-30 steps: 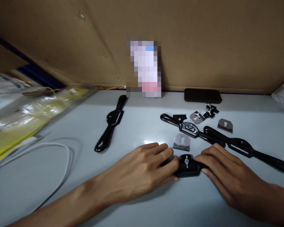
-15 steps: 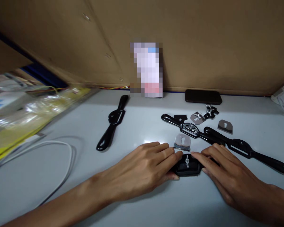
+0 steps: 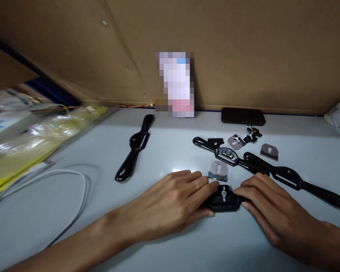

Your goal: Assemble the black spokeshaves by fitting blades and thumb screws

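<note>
A black spokeshave [image 3: 224,204] lies low on the table between my two hands, a silver wing screw [image 3: 223,193] at its middle. My left hand [image 3: 181,198] is closed around its left side, fingertips by the plate under the screw. On its right side my right hand [image 3: 272,211] pinches the handle between thumb and fingers. Both handles are mostly hidden by my hands. Just beyond the spokeshave lies a loose steel blade [image 3: 218,170] with a keyhole slot. Two more black spokeshave bodies, one face-up [image 3: 227,154] and another [image 3: 289,175], overlap behind my right hand.
Another spokeshave body [image 3: 134,145] lies at the left. Further back are a blade [image 3: 269,151], small black plates with wing screws [image 3: 252,134] and a dark phone-like slab [image 3: 243,116]. A white cable [image 3: 82,189] and plastic bags [image 3: 51,128] occupy the left side.
My right hand's fingertips have shifted slightly right, away from the screw plate, exposing more of the spokeshave's right side. My left hand stays nearly where it was.
</note>
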Demonstrator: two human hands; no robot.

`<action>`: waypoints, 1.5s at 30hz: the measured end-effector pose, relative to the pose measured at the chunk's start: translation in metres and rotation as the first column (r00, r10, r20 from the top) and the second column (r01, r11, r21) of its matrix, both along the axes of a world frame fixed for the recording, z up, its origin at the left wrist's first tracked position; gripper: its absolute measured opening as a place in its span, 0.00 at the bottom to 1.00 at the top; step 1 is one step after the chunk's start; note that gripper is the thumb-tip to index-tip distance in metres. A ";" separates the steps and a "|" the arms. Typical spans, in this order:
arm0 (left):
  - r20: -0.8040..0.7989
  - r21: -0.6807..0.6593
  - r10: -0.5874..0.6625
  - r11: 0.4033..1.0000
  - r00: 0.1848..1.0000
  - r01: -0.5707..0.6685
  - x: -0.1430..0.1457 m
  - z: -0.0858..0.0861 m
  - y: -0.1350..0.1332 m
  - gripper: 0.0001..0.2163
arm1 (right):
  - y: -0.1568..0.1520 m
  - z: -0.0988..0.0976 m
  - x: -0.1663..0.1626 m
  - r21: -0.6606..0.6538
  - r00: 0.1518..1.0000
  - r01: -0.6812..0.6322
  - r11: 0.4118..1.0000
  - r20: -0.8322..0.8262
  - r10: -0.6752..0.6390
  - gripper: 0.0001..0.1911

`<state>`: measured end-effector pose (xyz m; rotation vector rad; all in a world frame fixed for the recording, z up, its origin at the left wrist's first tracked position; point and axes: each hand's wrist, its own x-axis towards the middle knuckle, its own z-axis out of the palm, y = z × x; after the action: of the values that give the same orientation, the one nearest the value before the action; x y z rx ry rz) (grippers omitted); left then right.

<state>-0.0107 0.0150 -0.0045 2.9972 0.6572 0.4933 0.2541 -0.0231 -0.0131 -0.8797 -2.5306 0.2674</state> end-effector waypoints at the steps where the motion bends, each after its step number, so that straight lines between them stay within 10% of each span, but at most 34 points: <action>1: 0.001 0.003 0.000 1.000 1.000 0.000 0.000 0.000 0.000 0.16 | 0.000 0.000 0.000 0.011 1.000 0.002 1.000 0.014 -0.002 0.24; 7: 0.007 0.023 -0.012 1.000 1.000 0.012 -0.002 0.000 0.000 0.14 | 0.000 0.004 0.000 0.089 0.985 -0.030 0.996 0.169 0.015 0.47; 24: 0.013 0.021 -0.007 1.000 1.000 0.006 0.001 0.001 0.000 0.15 | 0.002 0.004 -0.001 0.034 0.997 -0.001 0.999 0.072 -0.002 0.28; 45: -0.054 -0.081 -0.016 0.997 0.998 0.012 -0.003 0.007 0.000 0.15 | 0.001 0.001 0.001 0.001 0.990 -0.002 1.000 0.141 0.002 0.43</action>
<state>-0.0138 0.0146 0.0027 2.9463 0.6426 0.3760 0.2548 -0.0224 -0.0119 -0.9253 -2.6613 0.2111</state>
